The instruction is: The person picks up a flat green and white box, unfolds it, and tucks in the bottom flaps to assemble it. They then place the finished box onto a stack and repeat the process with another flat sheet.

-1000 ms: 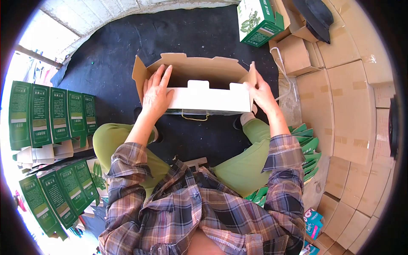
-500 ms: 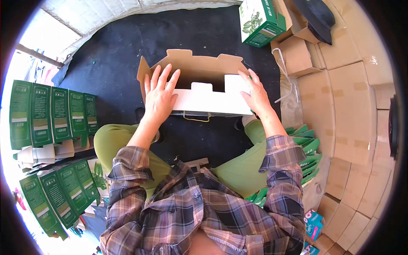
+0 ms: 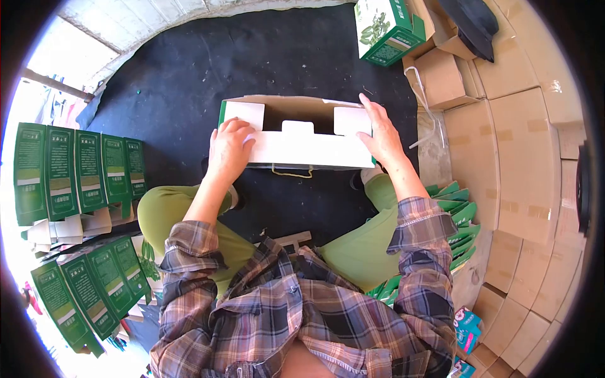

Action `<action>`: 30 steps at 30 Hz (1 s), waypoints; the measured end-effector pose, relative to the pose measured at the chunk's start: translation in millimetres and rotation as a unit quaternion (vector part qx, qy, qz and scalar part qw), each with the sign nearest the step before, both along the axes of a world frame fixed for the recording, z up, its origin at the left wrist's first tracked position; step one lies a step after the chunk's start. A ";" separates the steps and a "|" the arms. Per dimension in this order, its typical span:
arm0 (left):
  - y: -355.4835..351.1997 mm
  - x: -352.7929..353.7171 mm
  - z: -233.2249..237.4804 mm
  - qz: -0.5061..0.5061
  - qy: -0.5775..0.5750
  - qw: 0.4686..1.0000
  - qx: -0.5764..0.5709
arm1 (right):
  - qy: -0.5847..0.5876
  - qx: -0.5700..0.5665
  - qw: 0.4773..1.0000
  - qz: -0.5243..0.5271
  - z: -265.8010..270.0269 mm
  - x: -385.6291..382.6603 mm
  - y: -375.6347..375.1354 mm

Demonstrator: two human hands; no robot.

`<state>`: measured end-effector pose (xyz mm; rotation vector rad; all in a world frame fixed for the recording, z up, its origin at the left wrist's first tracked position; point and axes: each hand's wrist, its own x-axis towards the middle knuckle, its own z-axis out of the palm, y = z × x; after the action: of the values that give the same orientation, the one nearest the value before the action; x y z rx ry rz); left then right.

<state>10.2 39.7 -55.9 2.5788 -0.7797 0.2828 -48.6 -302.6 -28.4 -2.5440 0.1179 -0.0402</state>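
A cardboard box [image 3: 309,151] with white flaps and green edges stands between my legs, its top partly open over a brown inside. Its front flap lies toward me with a small tab pointing inward. The white left end flap [image 3: 247,113] and right end flap [image 3: 350,120] are both folded in. My left hand [image 3: 231,150] holds the left end, its bent fingers on the flap corner. My right hand [image 3: 382,135] grips the right end, thumb on the flap and fingers along the outer side. A yellow cord handle [image 3: 293,175] hangs below the front edge.
Green printed boxes [image 3: 88,167] stand in two rows at left. Flat green cartons [image 3: 457,220] are stacked at right, beside a wall of brown cartons [image 3: 523,157]. A green-and-white box [image 3: 391,34] and a black hat [image 3: 469,25] sit far right on black sheeting [image 3: 265,57].
The left end flap has gone from upright to folded in. The tabbed back flap no longer stands up. My left hand has slid lower and its fingers have curled.
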 end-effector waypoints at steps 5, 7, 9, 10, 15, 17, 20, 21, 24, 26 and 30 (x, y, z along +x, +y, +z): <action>6.7 15.1 2.3 0.138 0.134 0.961 -0.198 | 0.003 -0.059 0.998 0.030 -9.8 0.2 -8.5; 3.4 14.4 -2.0 0.157 0.096 0.962 -0.200 | 0.035 -0.046 0.998 0.036 -12.9 0.1 -8.2; 2.6 16.5 -3.8 0.164 0.108 0.964 -0.182 | 0.028 -0.028 0.998 0.042 -16.0 1.6 -10.6; 0.3 13.9 -3.8 0.164 0.111 0.963 -0.181 | 0.020 -0.012 0.998 0.050 -17.3 0.4 -11.4; -13.5 8.8 6.4 0.151 0.165 0.973 -0.053 | 0.014 -0.063 0.998 0.021 -6.4 -7.5 9.0; -14.6 9.0 7.1 0.150 0.167 0.974 -0.039 | 0.032 -0.078 0.996 0.002 -5.0 -8.2 16.7; -17.2 9.8 8.0 0.156 0.173 0.972 -0.005 | 0.029 -0.108 0.994 -0.010 -5.6 -7.3 22.2; -20.1 9.6 9.1 0.169 0.163 0.972 0.009 | 0.030 -0.120 0.992 -0.015 -4.5 -6.7 24.6; -25.8 6.8 8.8 0.184 0.133 0.974 0.024 | 0.029 -0.143 0.989 -0.029 -5.9 -5.2 28.4; -27.2 5.0 7.8 0.186 0.113 0.976 0.024 | 0.029 -0.154 0.987 -0.038 -7.9 -4.9 29.8; -29.5 5.1 5.3 0.194 0.088 0.976 0.036 | 0.028 -0.163 0.985 -0.050 -9.9 -5.7 31.6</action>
<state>15.3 10.1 -50.6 2.7657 -0.2231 0.1389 -54.3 -271.0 -38.3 -2.8653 0.2815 -0.0282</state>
